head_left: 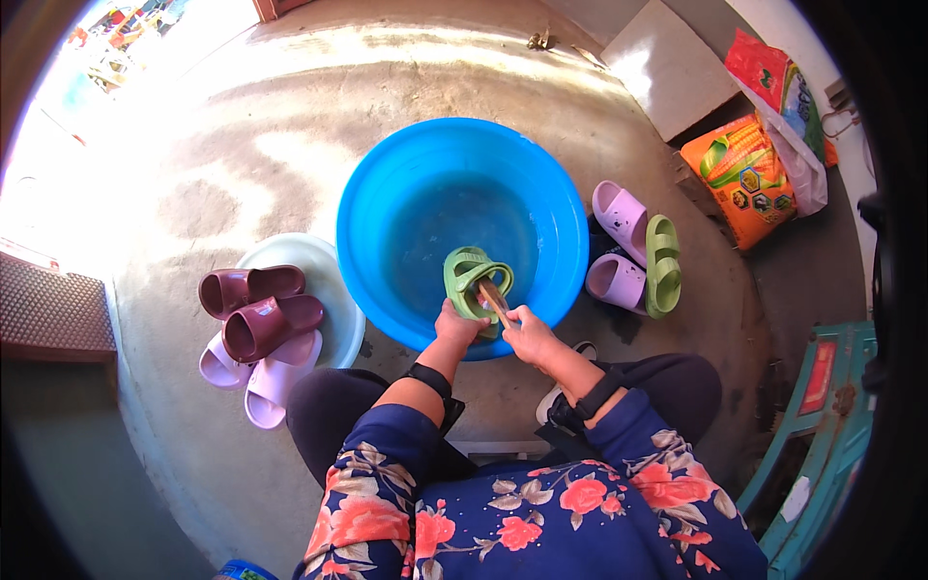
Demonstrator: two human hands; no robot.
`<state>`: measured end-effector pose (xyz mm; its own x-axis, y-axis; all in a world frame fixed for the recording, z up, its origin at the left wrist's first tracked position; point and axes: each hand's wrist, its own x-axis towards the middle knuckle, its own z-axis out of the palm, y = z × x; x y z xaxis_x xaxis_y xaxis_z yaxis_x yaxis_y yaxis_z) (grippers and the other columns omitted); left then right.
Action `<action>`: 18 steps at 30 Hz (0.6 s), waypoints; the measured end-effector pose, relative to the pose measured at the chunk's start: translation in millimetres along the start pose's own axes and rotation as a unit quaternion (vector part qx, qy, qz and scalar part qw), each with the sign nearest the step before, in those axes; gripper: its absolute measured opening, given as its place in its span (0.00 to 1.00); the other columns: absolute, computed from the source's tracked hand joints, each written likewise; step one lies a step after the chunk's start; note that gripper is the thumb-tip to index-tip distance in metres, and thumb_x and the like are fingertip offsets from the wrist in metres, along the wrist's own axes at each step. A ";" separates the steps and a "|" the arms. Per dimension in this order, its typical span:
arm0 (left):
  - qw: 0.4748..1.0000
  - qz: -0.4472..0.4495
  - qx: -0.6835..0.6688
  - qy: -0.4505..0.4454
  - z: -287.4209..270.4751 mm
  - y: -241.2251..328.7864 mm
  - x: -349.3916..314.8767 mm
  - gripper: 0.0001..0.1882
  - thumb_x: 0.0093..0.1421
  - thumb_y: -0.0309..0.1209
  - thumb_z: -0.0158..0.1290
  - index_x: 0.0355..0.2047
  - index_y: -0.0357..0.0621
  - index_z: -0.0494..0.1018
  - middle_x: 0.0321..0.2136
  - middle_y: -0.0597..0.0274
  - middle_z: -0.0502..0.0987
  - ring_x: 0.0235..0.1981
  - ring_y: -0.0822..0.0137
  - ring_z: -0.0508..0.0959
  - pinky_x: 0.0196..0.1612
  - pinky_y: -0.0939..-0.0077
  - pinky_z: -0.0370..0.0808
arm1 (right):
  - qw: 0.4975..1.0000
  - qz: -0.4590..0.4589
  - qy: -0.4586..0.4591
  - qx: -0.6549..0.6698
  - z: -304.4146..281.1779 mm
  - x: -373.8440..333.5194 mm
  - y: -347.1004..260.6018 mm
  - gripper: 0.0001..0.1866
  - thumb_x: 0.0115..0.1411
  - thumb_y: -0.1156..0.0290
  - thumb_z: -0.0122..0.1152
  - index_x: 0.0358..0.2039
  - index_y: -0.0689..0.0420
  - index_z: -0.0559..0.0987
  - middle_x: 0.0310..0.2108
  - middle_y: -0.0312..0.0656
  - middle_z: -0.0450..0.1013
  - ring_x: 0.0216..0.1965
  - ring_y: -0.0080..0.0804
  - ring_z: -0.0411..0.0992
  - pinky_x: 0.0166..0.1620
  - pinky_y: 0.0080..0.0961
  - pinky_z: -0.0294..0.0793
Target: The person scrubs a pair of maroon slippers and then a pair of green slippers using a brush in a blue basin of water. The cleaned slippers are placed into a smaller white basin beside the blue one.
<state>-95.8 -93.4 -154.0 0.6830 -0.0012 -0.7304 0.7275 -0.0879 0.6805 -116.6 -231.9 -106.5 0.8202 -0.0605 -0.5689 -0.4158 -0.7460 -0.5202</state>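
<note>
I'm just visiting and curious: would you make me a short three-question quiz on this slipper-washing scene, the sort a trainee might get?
1. True or false: the left hand holds a green rubber slipper over the big round blue plastic basin.
2. What does the right hand hold? A) a brown-handled brush B) a sponge C) a bottle
3. Which side of the basin has the two dark maroon slippers, the person's left or right?

Key: 1 true; 2 A; 3 left, stacked on pale lilac slippers by a pale round bowl.
</note>
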 end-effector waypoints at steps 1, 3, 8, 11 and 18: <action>1.000 0.003 0.013 0.000 0.3 0.3 -0.6 0.33 0.38 0.26 0.63 0.44 0.45 0.59 0.34 0.60 0.70 0.30 0.64 0.74 0.24 0.74 0.75 | 1.000 0.013 -0.001 -0.016 -1.1 3.1 -3.6 0.20 0.48 0.63 0.50 0.42 0.54 0.65 0.38 0.52 0.69 0.40 0.49 0.67 0.42 0.36 0.66; 0.999 0.004 0.033 0.001 -0.8 1.4 -1.0 0.31 0.38 0.27 0.63 0.42 0.45 0.60 0.34 0.60 0.70 0.30 0.64 0.74 0.24 0.73 0.75 | 0.997 0.047 0.015 -0.063 2.3 21.6 -15.0 0.19 0.48 0.63 0.49 0.42 0.52 0.64 0.38 0.52 0.69 0.41 0.48 0.66 0.42 0.37 0.66; 0.999 0.017 -0.009 -0.045 -4.2 -6.3 2.7 0.30 0.39 0.28 0.62 0.42 0.44 0.60 0.34 0.60 0.70 0.29 0.64 0.74 0.25 0.73 0.75 | 0.998 0.007 0.034 -0.050 16.0 40.1 -17.4 0.20 0.47 0.63 0.50 0.42 0.52 0.64 0.39 0.52 0.68 0.42 0.49 0.66 0.43 0.37 0.66; 0.999 0.013 -0.006 -0.029 -1.6 -10.4 12.3 0.30 0.39 0.28 0.62 0.42 0.44 0.60 0.33 0.60 0.71 0.29 0.64 0.74 0.26 0.72 0.75 | 0.999 -0.039 0.002 0.005 14.8 20.7 -7.8 0.23 0.45 0.62 0.53 0.42 0.56 0.64 0.38 0.54 0.68 0.42 0.50 0.65 0.44 0.36 0.65; 0.999 -0.013 -0.020 -0.041 -4.6 -9.0 18.5 0.29 0.41 0.27 0.61 0.43 0.46 0.60 0.35 0.60 0.70 0.32 0.63 0.74 0.28 0.68 0.75 | 0.993 -0.007 0.026 -0.111 10.2 40.7 -27.0 0.19 0.47 0.64 0.51 0.41 0.50 0.66 0.38 0.51 0.69 0.41 0.48 0.66 0.43 0.36 0.66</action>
<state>-89.4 -88.1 -173.3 0.6569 -0.0809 -0.7496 0.7485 -0.0488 0.6613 -76.0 -207.5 -122.1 0.8473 -0.0782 -0.5253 -0.3108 -0.8751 -0.3710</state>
